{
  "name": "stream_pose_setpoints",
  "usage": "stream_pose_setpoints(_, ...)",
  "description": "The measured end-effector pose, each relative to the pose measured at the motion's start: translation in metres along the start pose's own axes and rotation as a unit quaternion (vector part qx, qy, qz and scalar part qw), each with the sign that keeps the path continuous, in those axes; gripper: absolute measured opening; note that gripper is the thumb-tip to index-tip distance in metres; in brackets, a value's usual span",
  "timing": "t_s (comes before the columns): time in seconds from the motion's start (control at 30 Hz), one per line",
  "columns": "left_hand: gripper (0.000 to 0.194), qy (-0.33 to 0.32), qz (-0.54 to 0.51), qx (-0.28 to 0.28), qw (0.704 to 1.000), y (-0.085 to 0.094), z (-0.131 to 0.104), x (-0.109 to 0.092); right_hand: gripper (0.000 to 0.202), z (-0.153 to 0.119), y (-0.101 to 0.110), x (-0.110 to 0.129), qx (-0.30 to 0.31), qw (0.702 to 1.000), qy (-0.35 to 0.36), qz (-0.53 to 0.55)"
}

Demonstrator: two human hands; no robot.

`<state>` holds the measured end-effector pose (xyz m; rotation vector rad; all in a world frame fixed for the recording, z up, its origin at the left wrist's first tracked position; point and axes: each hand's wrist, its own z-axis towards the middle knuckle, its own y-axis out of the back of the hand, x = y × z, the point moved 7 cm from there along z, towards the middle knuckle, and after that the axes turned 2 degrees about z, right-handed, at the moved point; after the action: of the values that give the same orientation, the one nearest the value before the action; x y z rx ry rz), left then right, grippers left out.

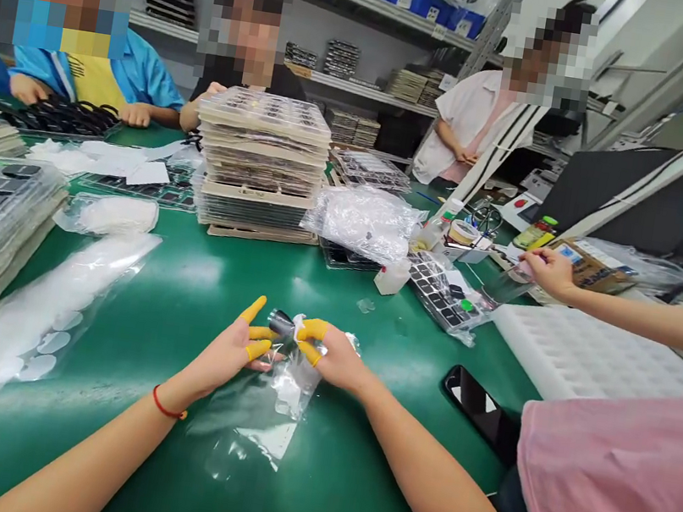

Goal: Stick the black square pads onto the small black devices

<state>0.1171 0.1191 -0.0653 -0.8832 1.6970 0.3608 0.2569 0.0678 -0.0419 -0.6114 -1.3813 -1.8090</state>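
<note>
A small dark cylindrical part with a shiny end (282,322) is held over the green table between my hands. My left hand (238,347), in yellow finger cots, has its fingers apart, with the part beside its fingertips. My right hand (333,353), also with yellow finger cots, pinches a crumpled white wipe (298,327) against the part's right end. Below the hands lie a clear plastic bag (229,445) and white pieces (272,436). Whether my left fingers touch the part is hard to tell.
A tall stack of trays (258,167) stands at the back, with a plastic-wrapped bundle (365,221) beside it. Left lies a long bag of white discs (36,322). A phone (478,409) and white foam tray (609,356) are right. A co-worker's hand (548,271) reaches in there.
</note>
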Motion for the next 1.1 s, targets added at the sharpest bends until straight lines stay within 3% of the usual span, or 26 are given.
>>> stream_pose_setpoints(0.1, 0.082, 0.001, 0.007, -0.031, 0.999, 0.015, -0.003, 0.000, 0.010, -0.001, 0.013, -0.014, -0.071, 0.993, -0.084, 0.046)
stream_pose_setpoints(0.23, 0.085, -0.011, 0.042, -0.170, 0.985, 0.072, -0.012, 0.007, 0.015, -0.006, 0.044, -0.032, -0.143, 0.977, -0.149, 0.050)
stream_pose_setpoints(0.3, 0.087, -0.026, 0.075, -0.221, 0.972, 0.103, -0.018, 0.015, 0.017, -0.008, 0.053, -0.039, -0.111, 0.977, -0.180, 0.007)
stream_pose_setpoints(0.43, 0.075, -0.058, 0.154, -0.256, 0.953, 0.153, -0.030, 0.035, 0.014, -0.014, 0.048, -0.050, 0.057, 0.966, -0.235, -0.095)
stream_pose_setpoints(0.57, 0.051, -0.043, 0.238, -0.335, 0.911, 0.191, -0.044, 0.041, 0.013, -0.007, 0.045, -0.046, 0.106, 0.963, -0.213, -0.128)
stream_pose_setpoints(0.7, 0.039, -0.108, 0.234, -0.364, 0.895, 0.205, -0.052, 0.029, 0.022, 0.028, 0.069, -0.034, 0.055, 0.965, -0.222, -0.130)
stream_pose_setpoints(0.77, 0.044, -0.136, 0.195, -0.355, 0.904, 0.206, -0.051, 0.028, 0.025, 0.061, 0.086, -0.019, -0.004, 0.973, -0.224, -0.059)
stream_pose_setpoints(0.9, 0.051, -0.120, 0.135, -0.326, 0.928, 0.206, -0.045, 0.035, 0.021, 0.143, 0.110, 0.017, -0.108, 0.967, -0.206, 0.104)
stream_pose_setpoints(1.0, 0.052, -0.124, 0.120, -0.306, 0.936, 0.204, -0.046, 0.035, 0.025, 0.197, 0.116, 0.033, -0.161, 0.958, -0.192, 0.138)
stream_pose_setpoints(1.1, 0.049, -0.131, 0.102, -0.282, 0.945, 0.203, -0.048, 0.032, 0.032, 0.217, 0.109, 0.023, -0.217, 0.943, -0.207, 0.145)
